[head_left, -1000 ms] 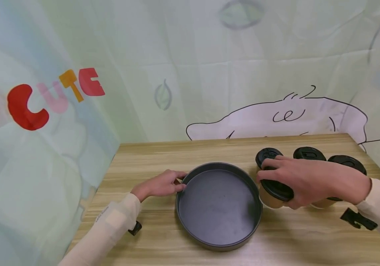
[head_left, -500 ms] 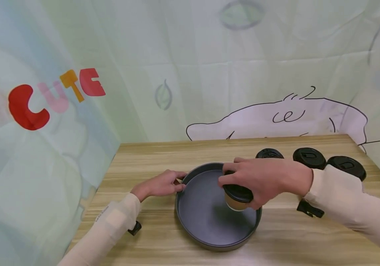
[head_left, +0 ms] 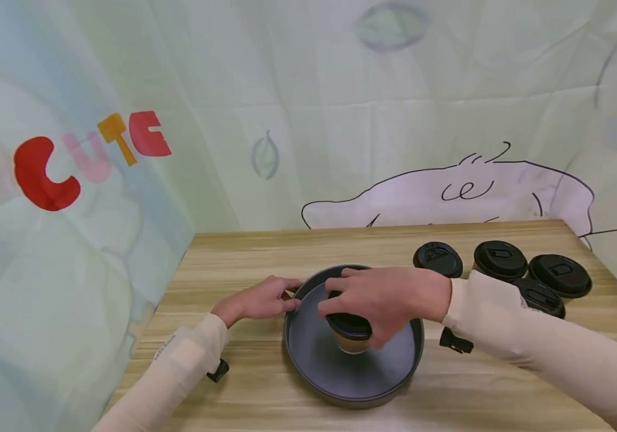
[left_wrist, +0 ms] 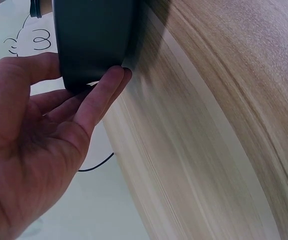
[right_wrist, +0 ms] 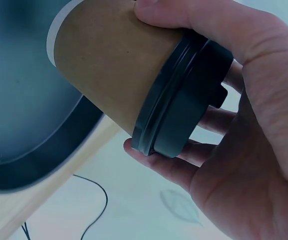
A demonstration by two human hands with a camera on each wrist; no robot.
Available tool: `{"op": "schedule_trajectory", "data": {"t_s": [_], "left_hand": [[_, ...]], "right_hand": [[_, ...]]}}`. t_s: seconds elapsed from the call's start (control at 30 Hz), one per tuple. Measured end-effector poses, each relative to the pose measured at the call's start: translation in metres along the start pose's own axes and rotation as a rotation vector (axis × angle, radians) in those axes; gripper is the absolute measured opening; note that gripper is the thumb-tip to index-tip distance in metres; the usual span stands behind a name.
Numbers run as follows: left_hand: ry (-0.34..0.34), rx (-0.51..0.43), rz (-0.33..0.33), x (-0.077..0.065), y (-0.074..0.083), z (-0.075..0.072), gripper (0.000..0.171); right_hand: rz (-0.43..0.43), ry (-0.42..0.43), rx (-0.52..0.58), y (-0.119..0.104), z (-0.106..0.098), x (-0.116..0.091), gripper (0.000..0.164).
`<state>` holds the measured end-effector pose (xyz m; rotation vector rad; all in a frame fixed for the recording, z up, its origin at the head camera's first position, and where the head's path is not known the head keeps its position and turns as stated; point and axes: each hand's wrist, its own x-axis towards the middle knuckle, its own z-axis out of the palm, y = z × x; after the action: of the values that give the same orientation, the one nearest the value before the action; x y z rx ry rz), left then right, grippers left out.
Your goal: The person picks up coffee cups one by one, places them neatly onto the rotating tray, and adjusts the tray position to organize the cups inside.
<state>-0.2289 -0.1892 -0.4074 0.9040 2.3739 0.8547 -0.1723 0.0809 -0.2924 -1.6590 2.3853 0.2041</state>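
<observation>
A round dark grey pan (head_left: pixel 316 360) rests on the wooden table. My left hand (head_left: pixel 259 298) holds its left rim, and in the left wrist view the thumb and fingers (left_wrist: pixel 101 95) meet the pan's side wall (left_wrist: pixel 96 40). Over the middle of the pan, my right hand (head_left: pixel 389 303) grips a brown paper coffee cup (head_left: pixel 352 344) from above by its black lid. The right wrist view shows thumb and fingers spread round the lid (right_wrist: pixel 178 100), with the cup's white-edged base (right_wrist: pixel 59 30) toward the pan floor.
Several more black-lidded cups stand at the table's back right, among them one lid (head_left: pixel 438 259) behind the right hand and another (head_left: pixel 560 275) near the right edge. The right sleeve (head_left: pixel 535 330) partly covers one. A printed curtain (head_left: pixel 286 120) hangs behind the table (head_left: pixel 249 252).
My right hand has carried the coffee cup left from the group of cups, over the pan's rim to its middle. The left hand has stayed at the rim.
</observation>
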Motion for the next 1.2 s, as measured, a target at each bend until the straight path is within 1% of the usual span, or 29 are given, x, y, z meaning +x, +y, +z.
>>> {"op": "schedule_trajectory", "data": {"t_s": [0.13,0.33,0.57,0.67,0.83,1.2], "left_hand": [[0.003,0.008,-0.011,0.0,0.001,0.0,0.036],[0.002,0.021,-0.009,-0.001,0.003,-0.001,0.032],[0.003,0.034,-0.019,-0.001,0.002,0.0,0.034],[0.004,0.037,-0.016,-0.001,0.002,0.0,0.035],[0.004,0.043,-0.018,-0.001,0.001,-0.001,0.036],[0.006,0.031,-0.015,-0.002,0.002,-0.001,0.038]], "right_hand": [[-0.017,0.003,-0.012,-0.001,0.003,0.011,0.069],[-0.06,0.002,-0.043,-0.006,0.01,0.029,0.069],[-0.078,-0.019,-0.065,-0.012,0.015,0.046,0.07],[-0.088,-0.017,-0.081,-0.014,0.016,0.051,0.07],[-0.111,0.011,-0.118,-0.019,0.017,0.058,0.07],[-0.13,0.001,-0.168,-0.027,0.021,0.071,0.069]]}}
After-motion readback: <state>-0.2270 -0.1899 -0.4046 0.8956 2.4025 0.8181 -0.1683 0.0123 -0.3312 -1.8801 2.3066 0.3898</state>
